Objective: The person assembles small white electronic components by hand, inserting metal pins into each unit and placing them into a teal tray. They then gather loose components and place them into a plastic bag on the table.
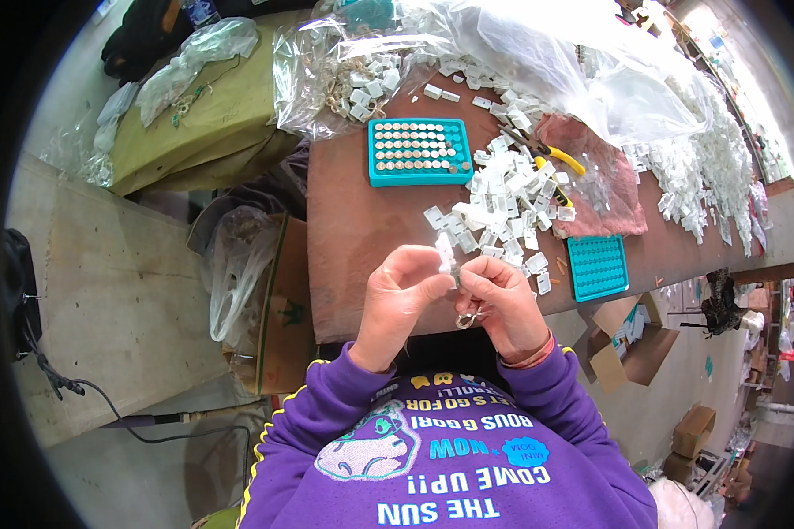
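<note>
Purple sweatshirt; left hand pinching white piece; teal tray holding discs.

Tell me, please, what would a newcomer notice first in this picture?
Probably the heap of small white plastic pieces on the brown table. Next, the turquoise tray at its upper left, bearing rows of silvery discs. Nearer the wearer, the left hand holds a white piece close to the right hand.

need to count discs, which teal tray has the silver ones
The left, farther teal tray: silver discs sit in rows across most of it, while the nearer teal tray on the right shows none.
</note>
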